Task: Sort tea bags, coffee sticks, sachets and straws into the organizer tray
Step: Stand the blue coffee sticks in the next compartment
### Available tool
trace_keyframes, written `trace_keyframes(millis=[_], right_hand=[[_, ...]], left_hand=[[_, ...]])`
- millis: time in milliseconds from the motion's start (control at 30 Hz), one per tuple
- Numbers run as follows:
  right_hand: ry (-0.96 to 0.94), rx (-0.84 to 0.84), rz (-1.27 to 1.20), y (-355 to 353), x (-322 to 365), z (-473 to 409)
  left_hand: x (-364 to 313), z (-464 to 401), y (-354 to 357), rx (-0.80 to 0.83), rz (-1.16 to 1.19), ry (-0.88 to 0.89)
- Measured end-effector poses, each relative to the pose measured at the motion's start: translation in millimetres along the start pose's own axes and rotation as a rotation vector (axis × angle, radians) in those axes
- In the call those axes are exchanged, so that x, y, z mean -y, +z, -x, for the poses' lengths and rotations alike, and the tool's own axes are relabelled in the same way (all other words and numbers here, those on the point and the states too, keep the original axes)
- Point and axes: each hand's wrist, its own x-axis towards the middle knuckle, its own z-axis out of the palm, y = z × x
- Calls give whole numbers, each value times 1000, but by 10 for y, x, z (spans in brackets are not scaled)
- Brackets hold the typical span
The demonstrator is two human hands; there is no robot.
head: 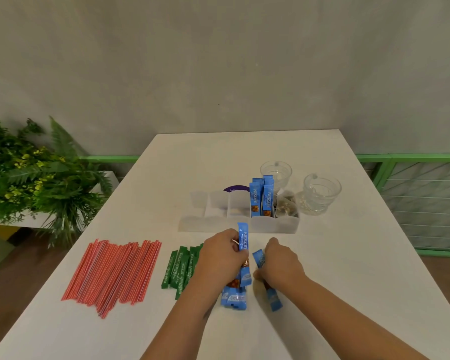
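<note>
Your left hand [222, 252] curls its fingers around a bundle of blue coffee sticks [240, 271], one of which rises upright above the knuckles with its white lettering facing you, while your right hand [279, 263] pinches a single blue stick [266, 279] that runs slanted under the palm, both ends showing. Both hands lie on the white table [348, 255] just in front of the translucent organizer tray [239, 216], whose second compartment from the right holds upright blue sticks [261, 197] and whose rightmost holds tea bags [286, 206]. Left of your hands lie green sachets [179, 268], then red straws [115, 274].
</note>
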Motion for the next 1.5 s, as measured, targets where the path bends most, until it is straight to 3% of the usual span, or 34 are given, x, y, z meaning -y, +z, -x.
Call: trace_keyframes(millis=[267, 633, 1033, 1200, 1500], right_hand=[[-82, 14, -138, -217, -70, -27], [-127, -136, -475, -655, -158, -13], [-122, -276, -746, -1026, -125, -101], [-164, -339, -732, -1141, -39, -206], [-252, -482, -419, -1229, 159, -503]], left_hand=[[-207, -235, -211, -26, 192, 31], [-469, -903, -276, -146, 294, 142], [-292, -1165, -48, -49, -92, 194], [-242, -1172, 15, -1, -138, 188], [-203, -1212, 56, 16, -107, 150]])
